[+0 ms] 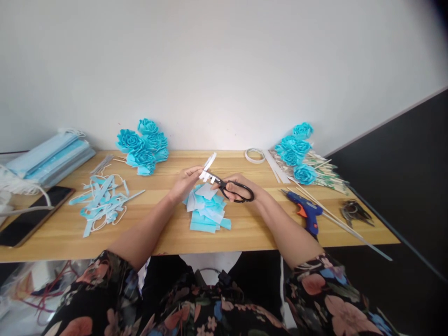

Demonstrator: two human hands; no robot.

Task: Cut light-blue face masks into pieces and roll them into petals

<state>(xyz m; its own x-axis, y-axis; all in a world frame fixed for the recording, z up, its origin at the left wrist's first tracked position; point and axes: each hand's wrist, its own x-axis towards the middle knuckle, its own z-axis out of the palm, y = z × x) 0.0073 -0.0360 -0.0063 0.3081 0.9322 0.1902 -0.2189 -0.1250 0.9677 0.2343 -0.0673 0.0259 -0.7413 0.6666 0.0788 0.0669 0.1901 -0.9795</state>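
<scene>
My left hand (185,182) pinches a small white strip of mask fabric (208,165) above the middle of the wooden table (252,224). My right hand (241,184) grips black-handled scissors (235,189), their blades meeting the strip. Directly under both hands lies a pile of cut light-blue and white fabric pieces (207,210).
Blue fabric roses (143,145) lie at the back left, more roses on sticks (297,151) at the back right. A tape roll (255,155), a blue glue gun (306,211), long sticks (336,217), blue offcuts (101,201), stacked masks (49,158) and a phone (31,215) are around.
</scene>
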